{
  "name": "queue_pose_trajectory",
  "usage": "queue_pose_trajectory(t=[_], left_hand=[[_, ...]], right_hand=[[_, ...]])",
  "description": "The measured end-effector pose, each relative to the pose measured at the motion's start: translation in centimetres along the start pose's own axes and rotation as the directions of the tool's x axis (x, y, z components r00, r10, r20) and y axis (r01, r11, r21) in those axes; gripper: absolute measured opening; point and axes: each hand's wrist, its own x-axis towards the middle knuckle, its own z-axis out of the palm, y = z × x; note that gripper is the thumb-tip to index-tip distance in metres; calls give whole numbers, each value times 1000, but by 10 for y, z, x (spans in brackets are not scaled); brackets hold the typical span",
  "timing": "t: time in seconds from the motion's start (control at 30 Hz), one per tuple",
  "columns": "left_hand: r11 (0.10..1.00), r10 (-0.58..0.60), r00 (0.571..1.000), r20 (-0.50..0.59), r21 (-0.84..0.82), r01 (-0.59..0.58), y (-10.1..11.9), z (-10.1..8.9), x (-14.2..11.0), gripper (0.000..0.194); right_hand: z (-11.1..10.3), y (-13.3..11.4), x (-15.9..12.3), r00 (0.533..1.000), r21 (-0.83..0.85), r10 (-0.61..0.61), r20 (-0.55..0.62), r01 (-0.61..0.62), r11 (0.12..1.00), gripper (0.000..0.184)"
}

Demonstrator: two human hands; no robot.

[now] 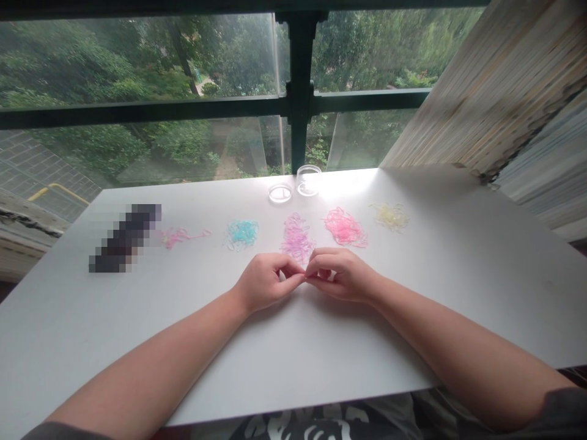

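My left hand point(266, 282) and my right hand point(342, 274) meet fingertip to fingertip over the middle of the table. Both are closed in a pinch, and whatever sits between the fingertips is too small to make out. Just beyond them lies a pile of small purple rubber bands point(298, 238), its near edge partly behind my fingers. To its right is a heap of pink rubber bands point(345, 227), with yellow ones point(391, 217) farther right. Turquoise rubber bands point(243, 234) lie to the left. A pink linked strand point(183, 236) rests beyond those.
A clear round container point(309, 181) and a shallow clear lid or dish point(279, 194) stand near the window at the back of the white table point(257, 366). A blurred-out dark object point(126, 238) lies at left. A striped curtain point(458, 104) hangs at right.
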Motion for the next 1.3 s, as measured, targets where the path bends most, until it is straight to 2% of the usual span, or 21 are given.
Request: queue_pose_trajectory(t=[0.27,0.43,0.57,0.73,0.83,0.93,1.3], left_hand=[[1000,-10,1000,13,25,10,0,-2,0,12],[999,14,1000,-1,36,-14,1,-2,1,12],[992,123,991,-43,28,-122,0,-2,1,4],[939,343,938,-41,-11,-344,-4,-1,-1,19],[914,405,914,-15,-12,-405,-4,0,-1,28],[912,410,912,3,15,-410,-4,-1,0,28],[933,342,939,-36,128,-335,-4,-1,1,14]], right_hand=[[-2,0,1,999,48,23,22,-24,999,6],[-3,0,2,998,45,62,-10,-62,997,7],[-2,2,1,996,24,86,12,-86,996,6],[-1,4,1,998,-2,49,50,-49,999,12],[-1,3,2,993,-8,52,102,-52,999,13],[-2,2,2,989,-18,76,130,-74,997,13],[-1,3,1,983,-28,130,129,-128,991,10]])
